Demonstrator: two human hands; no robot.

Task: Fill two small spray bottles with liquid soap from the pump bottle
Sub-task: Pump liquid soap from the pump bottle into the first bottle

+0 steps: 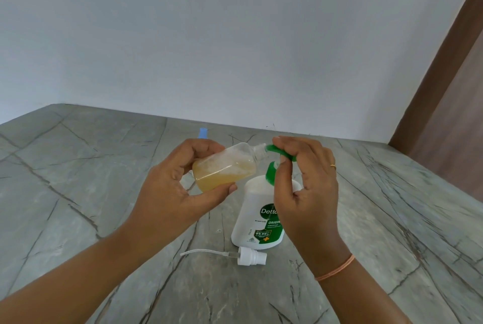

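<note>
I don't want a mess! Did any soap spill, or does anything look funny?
No spill shows on the table. Only the white sprayer top lies loose on its side in front of the pump bottle, off the tilted small bottle.

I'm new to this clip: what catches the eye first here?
The left hand holds a tilted small bottle, part-filled with yellowish soap, its neck at the green pump head gripped by the right hand. A white spray cap lies on the table before the pump bottle.
</note>
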